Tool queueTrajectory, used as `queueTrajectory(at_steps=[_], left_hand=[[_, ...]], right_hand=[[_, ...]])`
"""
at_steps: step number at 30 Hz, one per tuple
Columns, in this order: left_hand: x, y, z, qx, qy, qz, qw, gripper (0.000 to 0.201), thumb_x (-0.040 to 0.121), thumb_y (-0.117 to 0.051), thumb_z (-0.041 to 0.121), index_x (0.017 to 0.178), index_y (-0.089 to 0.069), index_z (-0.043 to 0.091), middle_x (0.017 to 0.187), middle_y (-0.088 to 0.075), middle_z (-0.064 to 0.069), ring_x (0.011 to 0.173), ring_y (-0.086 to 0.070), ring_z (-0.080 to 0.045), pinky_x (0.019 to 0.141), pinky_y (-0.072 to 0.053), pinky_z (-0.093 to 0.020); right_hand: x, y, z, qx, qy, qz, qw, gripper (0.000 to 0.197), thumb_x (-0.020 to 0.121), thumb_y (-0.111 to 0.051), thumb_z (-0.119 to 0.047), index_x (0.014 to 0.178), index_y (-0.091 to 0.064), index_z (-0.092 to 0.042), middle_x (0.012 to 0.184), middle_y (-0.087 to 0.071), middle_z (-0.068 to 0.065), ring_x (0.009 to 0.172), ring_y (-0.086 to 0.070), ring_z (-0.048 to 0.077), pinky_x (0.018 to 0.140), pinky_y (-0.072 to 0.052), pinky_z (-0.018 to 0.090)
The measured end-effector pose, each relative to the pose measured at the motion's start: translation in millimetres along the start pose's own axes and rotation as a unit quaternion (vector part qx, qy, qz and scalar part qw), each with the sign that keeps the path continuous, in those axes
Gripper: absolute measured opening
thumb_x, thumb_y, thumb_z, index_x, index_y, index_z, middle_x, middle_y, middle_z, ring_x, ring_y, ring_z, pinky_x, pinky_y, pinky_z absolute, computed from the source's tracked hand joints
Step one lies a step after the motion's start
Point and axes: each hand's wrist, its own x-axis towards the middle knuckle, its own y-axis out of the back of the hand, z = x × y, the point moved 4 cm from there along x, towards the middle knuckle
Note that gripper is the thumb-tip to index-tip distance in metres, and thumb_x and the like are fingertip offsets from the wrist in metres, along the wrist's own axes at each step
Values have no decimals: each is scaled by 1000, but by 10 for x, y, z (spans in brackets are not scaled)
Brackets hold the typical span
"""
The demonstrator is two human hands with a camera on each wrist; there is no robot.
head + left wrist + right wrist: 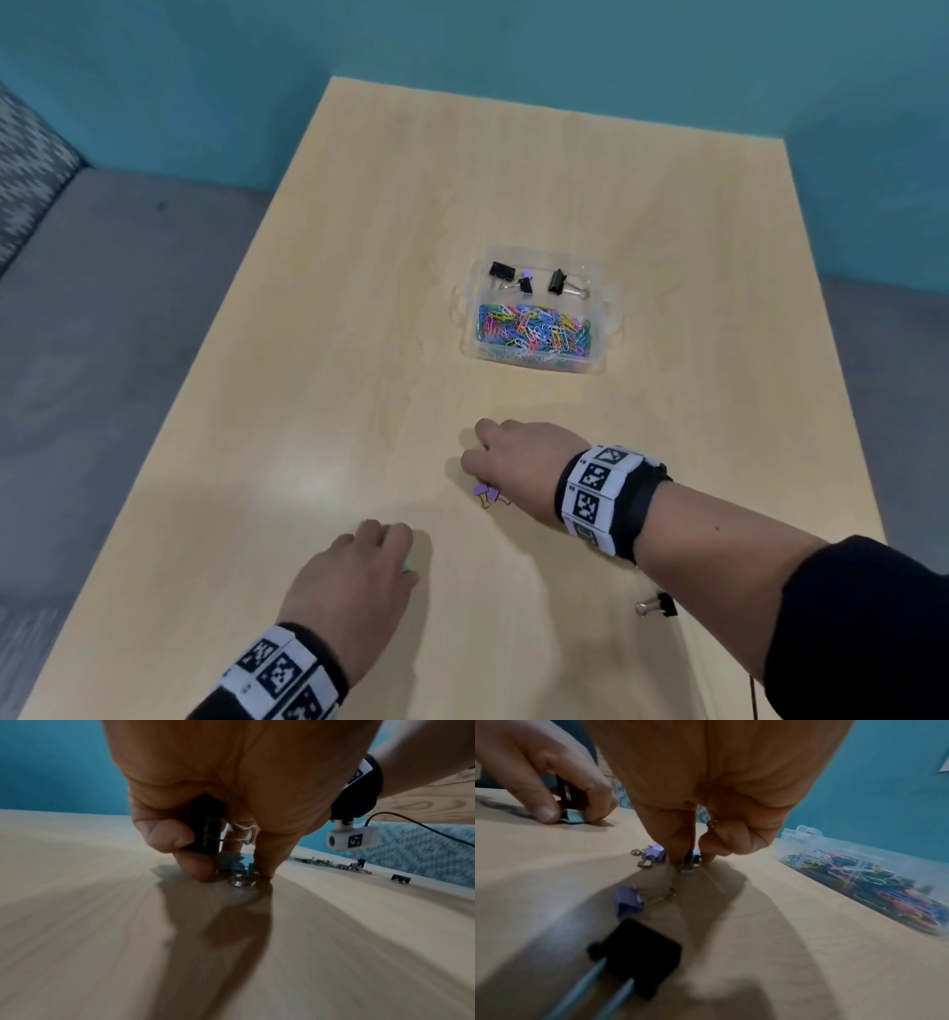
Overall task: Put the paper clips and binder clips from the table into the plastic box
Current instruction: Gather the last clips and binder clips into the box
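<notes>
The clear plastic box [608, 308] holds coloured paper clips [534, 329] near me and black binder clips [557, 281] at its far end. My left hand [235, 876] keeps a black binder clip [205, 827] curled in its palm while its fingertips pinch a small teal clip [573, 818] on the table. My right hand [690, 862] pinches a small dark binder clip [694, 859] against the tabletop, about a hand's length in front of the box. Two purple binder clips [654, 854] [628, 900] lie loose beside the right fingers.
A larger black binder clip [660, 605] lies on the wooden table [308, 411] under my right forearm. Teal walls close off the back and right; grey upholstered seating [102, 360] runs along the table's left edge.
</notes>
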Motion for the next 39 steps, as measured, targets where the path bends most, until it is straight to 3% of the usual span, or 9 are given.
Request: queueTrajectory(at_steps=[6, 8, 11, 13, 22, 25, 30, 33, 39], left_hand=[[510, 474, -18, -181, 50, 23, 982, 19, 81, -54, 43, 82, -50, 25, 78, -59, 5, 70, -57, -16, 67, -48, -33], [881, 786, -16, -320, 61, 50, 944, 19, 79, -61, 39, 75, -58, 21, 64, -63, 1, 63, -60, -17, 63, -49, -33], [1537, 1274, 139, -495, 60, 72, 864, 17, 81, -66, 28, 77, -60, 13, 63, -63, -7, 56, -57, -20, 55, -48, -33], [1982, 1511, 285, -539, 54, 77, 837, 17, 81, -66, 24, 80, -58, 10, 70, -59, -12, 58, -56, -22, 54, -50, -33], [2656, 1749, 758, -443, 11, 93, 891, 35, 75, -68, 32, 105, -62, 16, 89, -68, -8, 79, -68, -29, 81, -56, -44], [2368, 1688, 579, -394, -9, 139, 908, 26, 80, -65, 27, 104, -64, 17, 91, -65, -4, 83, -65, -26, 81, -55, -43], [1492, 1092, 427, -223, -48, 46, 973, 10, 79, -65, 28, 87, -60, 25, 85, -63, 4, 77, -59, -19, 74, -48, -33], [1057, 605, 418, -133, -82, -38, 987, 24, 78, -66, 39, 97, -54, 30, 93, -50, 9, 77, -54, -15, 74, -45, -30], [786, 235, 614, -54, -135, 5, 989, 26, 87, -55, 28, 112, -49, 25, 104, -40, 4, 86, -44, -16, 76, -45, -29]], right_hand=[[-48, 157, 436, 274, -134, 137, 943, 15, 79, -55, -19, 94, -54, -19, 88, -47, -2, 67, -51, 21, 58, -46, 31], [-131, 330, 846, 533, -215, 243, 781, 13, 77, -56, -15, 88, -62, -12, 70, -49, -5, 57, -48, 15, 52, -43, 24], [-185, 493, 1405, 820, -229, 312, 423, 10, 83, -54, -10, 81, -59, -2, 65, -49, 6, 56, -51, 21, 50, -51, 28], [-113, 568, 1640, 844, -241, 324, 354, 8, 88, -52, -7, 82, -56, -2, 70, -52, 9, 55, -57, 22, 54, -55, 31], [109, 688, 1999, 739, -315, 280, 525, 24, 81, -63, -23, 102, -53, -17, 111, -57, 11, 96, -62, 28, 78, -58, 41], [-160, 685, 1861, 704, -309, 304, 563, 19, 89, -58, -20, 108, -56, -16, 103, -55, 4, 87, -59, 21, 80, -58, 44], [-635, 336, 1200, 389, -271, 253, 843, 20, 87, -55, -19, 107, -59, -19, 99, -62, 0, 89, -59, 22, 79, -48, 35], [-768, -86, 655, 209, -198, 114, 951, 31, 88, -53, -28, 117, -50, -19, 108, -53, 4, 96, -53, 28, 76, -44, 38], [-798, -520, 165, 75, -199, 91, 973, 38, 60, -76, -25, 85, -48, -21, 75, -53, 0, 59, -43, 23, 55, -26, 31]])
